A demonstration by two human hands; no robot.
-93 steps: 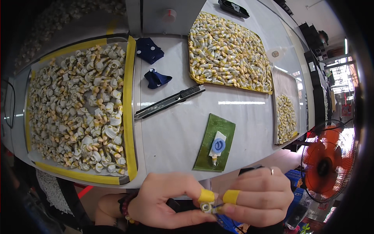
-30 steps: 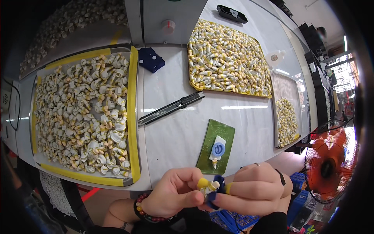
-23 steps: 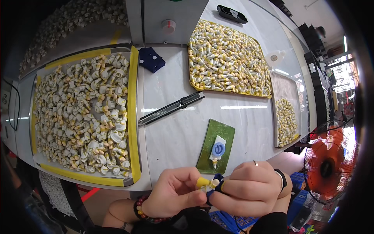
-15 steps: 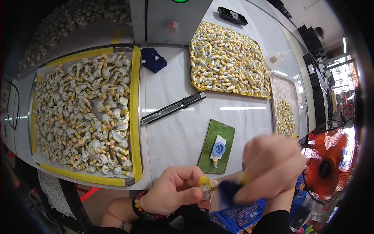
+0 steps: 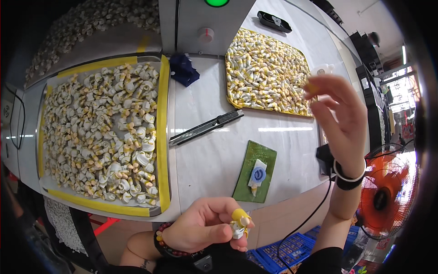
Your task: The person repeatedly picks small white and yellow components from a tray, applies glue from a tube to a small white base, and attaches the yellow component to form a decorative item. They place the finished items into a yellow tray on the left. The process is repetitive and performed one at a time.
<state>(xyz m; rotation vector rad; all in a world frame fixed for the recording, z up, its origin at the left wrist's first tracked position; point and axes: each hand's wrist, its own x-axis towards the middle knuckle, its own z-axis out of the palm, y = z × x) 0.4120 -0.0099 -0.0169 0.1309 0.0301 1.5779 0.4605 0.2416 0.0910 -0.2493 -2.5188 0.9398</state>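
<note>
While the left hand (image 5: 200,228) pinches 1 small white-and-yellow part (image 5: 239,224) at lower centre — steadied for inspection, seemingly — the right hand (image 5: 340,118) hovers loosely spread, right of frame, holding nothing.

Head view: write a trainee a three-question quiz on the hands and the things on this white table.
1. True or false: the left hand pinches a small white and yellow plastic figurine in its fingers.
2. What lies between the yellow-edged tray of figurines and the green rectangular mat? A. scissors B. a long black utility knife C. a spoon
3. Fill in: the raised right hand wears a black and white band at the ____.

Key: 1 true. 2 B. 3 wrist.
</note>
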